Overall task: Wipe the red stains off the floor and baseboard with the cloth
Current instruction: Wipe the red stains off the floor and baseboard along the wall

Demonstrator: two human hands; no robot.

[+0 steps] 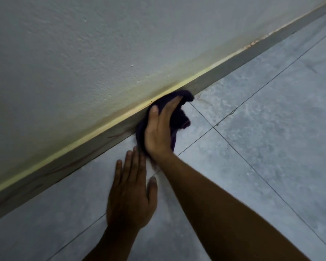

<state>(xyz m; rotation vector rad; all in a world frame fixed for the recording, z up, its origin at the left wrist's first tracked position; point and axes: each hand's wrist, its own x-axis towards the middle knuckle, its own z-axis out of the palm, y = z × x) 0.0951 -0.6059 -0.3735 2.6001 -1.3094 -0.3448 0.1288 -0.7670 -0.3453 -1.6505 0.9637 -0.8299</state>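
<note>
A dark purple cloth (180,117) is bunched against the grey baseboard (94,147) where it meets the tiled floor (262,129). My right hand (159,130) presses flat on the cloth, fingers stretched along the baseboard. My left hand (131,193) lies palm down on the floor just below it, fingers spread and holding nothing. Faint red streaks (119,135) mark the baseboard left of the cloth. More reddish marks (252,43) show on the baseboard's top edge far to the right. A pale reddish smear (201,101) sits on the floor tile right of the cloth.
A textured white wall (102,44) fills the upper left above the baseboard. Grey marbled tiles with thin dark grout lines (213,127) cover the floor to the right and bottom.
</note>
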